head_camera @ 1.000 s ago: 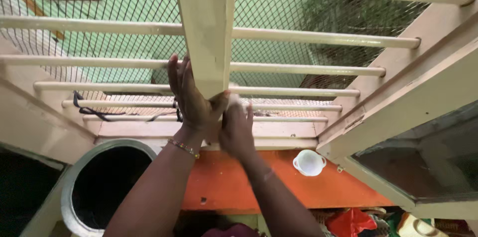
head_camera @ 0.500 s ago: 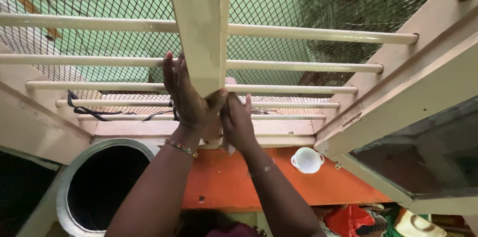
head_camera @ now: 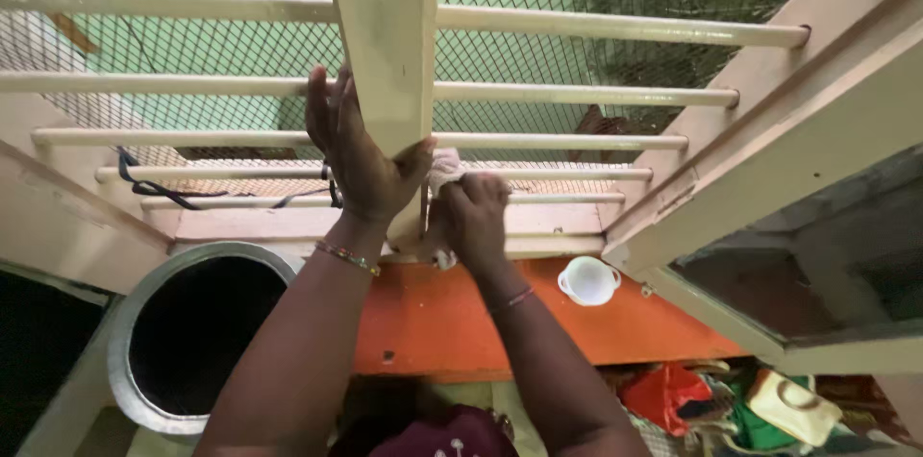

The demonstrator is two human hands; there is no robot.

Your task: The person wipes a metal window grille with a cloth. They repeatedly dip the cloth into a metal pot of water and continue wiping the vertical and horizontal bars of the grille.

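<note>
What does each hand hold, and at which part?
Left hand grips the upright window post near its lower end; right hand clutches a bunched pale cloth.

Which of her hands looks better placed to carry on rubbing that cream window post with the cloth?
The right hand, probably: it already grips the pale cloth against the window post. The left hand is wrapped around the post's other side, holding no cloth.
</note>
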